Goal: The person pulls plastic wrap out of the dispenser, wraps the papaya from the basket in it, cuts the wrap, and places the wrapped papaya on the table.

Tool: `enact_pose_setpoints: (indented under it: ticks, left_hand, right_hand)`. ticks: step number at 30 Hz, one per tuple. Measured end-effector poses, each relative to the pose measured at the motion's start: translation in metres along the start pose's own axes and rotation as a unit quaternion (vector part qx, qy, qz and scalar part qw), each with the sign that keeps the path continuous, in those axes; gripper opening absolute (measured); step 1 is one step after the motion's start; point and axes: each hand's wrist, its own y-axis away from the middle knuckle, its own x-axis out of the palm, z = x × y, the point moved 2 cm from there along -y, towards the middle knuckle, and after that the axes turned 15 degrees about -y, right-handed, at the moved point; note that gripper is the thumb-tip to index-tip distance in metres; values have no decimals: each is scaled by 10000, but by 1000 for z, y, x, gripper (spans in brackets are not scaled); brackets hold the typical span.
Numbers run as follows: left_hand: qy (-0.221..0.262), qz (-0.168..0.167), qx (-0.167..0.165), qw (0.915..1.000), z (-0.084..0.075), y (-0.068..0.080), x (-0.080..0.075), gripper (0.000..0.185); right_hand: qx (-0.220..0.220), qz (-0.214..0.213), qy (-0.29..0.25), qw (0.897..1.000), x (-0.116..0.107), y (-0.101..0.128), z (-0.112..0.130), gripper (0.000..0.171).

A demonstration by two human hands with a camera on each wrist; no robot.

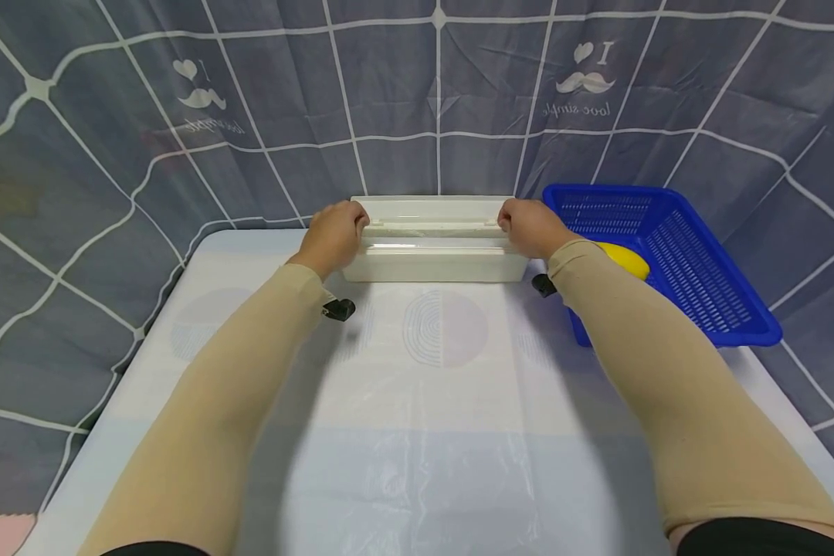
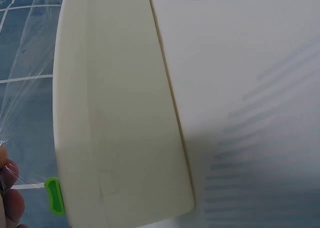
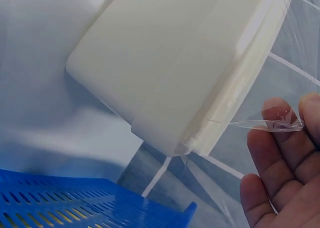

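the white box (image 1: 434, 251) sits at the far edge of the table (image 1: 417, 432), right against the grey curtain (image 1: 111, 154). it looks like a cling wrap box. the hands are apart, one at each end of the box. the left hand (image 1: 333, 235) is at the left end and the right hand (image 1: 528, 228) is at the right end

in the right wrist view the fingers (image 3: 280, 138) pinch a thin clear sheet of wrap (image 3: 265, 123) that comes out from the box's edge. in the left wrist view the left fingers (image 2: 10, 188) also hold wrap (image 2: 20, 88), just beside a small green piece (image 2: 54, 195) at the end of the box

the step seems to be pulling the wrap out of the box. to do it well, both hands should pull at the same speed so the sheet comes out flat and straight. if one hand goes faster, the wrap may go crooked or stick to itself. keep the pinch soft but firm, since the wrap is very thin and could tear. keep the box still on the table

a blue basket (image 1: 667, 262) stands just right of the box with something yellow (image 1: 625, 261) in it. try not to let the wrap touch the basket
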Motion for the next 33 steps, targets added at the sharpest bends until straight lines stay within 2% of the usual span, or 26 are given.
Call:
enact_pose_setpoints:
  ticks: [12,19,26,33]
  left_hand:
    - [269,120,-81,9995,2,3,-17,36]
    - [315,-109,63,9994,-3,6,-27,37]
    - [475,-171,63,9987,-6,8,-40,38]
    - [417,-263,108,9987,-9,12,-54,34]
  right_hand:
    - [-97,-202,-137,9997,-11,9,2,28]
    - [-79,-322,-216,9992,-19,16,4,30]
    - [-198,-560,-278,9978,-27,22,10,28]
    - [-246,-794,-346,9959,-36,30,16,29]
